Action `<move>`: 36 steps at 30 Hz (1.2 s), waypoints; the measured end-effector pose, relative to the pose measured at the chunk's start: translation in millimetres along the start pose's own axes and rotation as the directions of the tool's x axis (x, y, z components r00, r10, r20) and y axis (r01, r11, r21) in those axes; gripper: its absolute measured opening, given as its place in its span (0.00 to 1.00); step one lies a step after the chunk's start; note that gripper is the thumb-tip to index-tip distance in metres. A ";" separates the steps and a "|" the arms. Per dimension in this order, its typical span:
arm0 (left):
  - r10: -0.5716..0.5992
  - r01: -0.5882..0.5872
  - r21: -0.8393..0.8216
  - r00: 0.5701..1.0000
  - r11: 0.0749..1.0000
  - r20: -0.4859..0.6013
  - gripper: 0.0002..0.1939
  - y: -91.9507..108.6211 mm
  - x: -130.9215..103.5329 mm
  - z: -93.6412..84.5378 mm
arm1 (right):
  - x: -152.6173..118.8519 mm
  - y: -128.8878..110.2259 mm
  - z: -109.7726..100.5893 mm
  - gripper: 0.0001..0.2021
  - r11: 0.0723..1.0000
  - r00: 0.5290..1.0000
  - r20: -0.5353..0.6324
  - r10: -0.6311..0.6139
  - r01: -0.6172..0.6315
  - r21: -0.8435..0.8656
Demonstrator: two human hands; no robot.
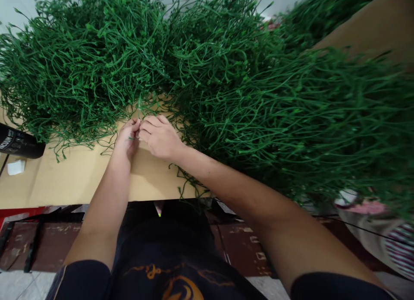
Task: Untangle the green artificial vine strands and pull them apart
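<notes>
My left hand (127, 135) and my right hand (162, 138) meet above the cardboard surface (80, 175), fingertips pinched together. Between them a thin green plastic-looking stem (139, 107) sticks up, and a short green end shows by my left palm. How far the stem runs inside the fingers is hidden. Behind the hands spreads a large heap of similar thin green stems (93, 62) with small budded tips. Another thick pile of stems (291, 123) lies to the right, close to my right forearm.
At the left edge a black vacuum flask (21, 141) lies near a small white square (16, 167). A brown cardboard panel (371, 28) rises at the upper right. Below the table edge is a dark red-brown bench (48, 246); striped fabric (401, 248) shows at lower right.
</notes>
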State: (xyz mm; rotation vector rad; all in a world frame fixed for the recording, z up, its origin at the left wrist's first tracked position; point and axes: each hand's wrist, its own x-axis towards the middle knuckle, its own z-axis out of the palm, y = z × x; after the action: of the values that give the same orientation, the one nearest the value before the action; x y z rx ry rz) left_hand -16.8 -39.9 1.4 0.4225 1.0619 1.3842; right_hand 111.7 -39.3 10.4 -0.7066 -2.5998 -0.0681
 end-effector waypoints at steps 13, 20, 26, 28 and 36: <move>0.016 -0.006 -0.056 0.984 0.998 0.178 0.10 8.5 -6.3 -4.2 | -32.2 -21.0 -97.1 0.14 0.987 0.990 0.031 0.134 -0.131 -0.091; 0.024 -0.058 0.092 0.944 0.994 0.330 0.07 7.8 -17.9 6.8 | -43.3 18.2 -124.4 0.23 0.829 0.807 -0.255 0.532 -0.558 -0.037; 0.047 -0.163 0.212 0.884 0.964 0.466 0.11 6.3 -23.7 2.9 | -6.9 17.4 -50.7 0.19 0.759 0.779 0.010 0.628 -0.614 0.216; 0.035 -0.168 0.225 0.868 0.960 0.495 0.13 7.6 -22.5 0.5 | 0.5 18.3 -40.8 0.13 0.736 0.781 0.078 0.620 -0.613 0.286; 0.071 -0.157 0.338 0.965 0.928 0.253 0.05 12.7 -8.3 2.6 | -5.3 16.3 -37.6 0.11 0.847 0.859 0.003 0.512 -0.505 0.166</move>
State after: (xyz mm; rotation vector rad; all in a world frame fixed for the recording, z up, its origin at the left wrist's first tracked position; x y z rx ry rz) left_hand -20.8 -44.1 15.7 0.9074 1.1031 1.2055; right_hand 139.0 -33.7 40.9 -1.2905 -2.2588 0.2866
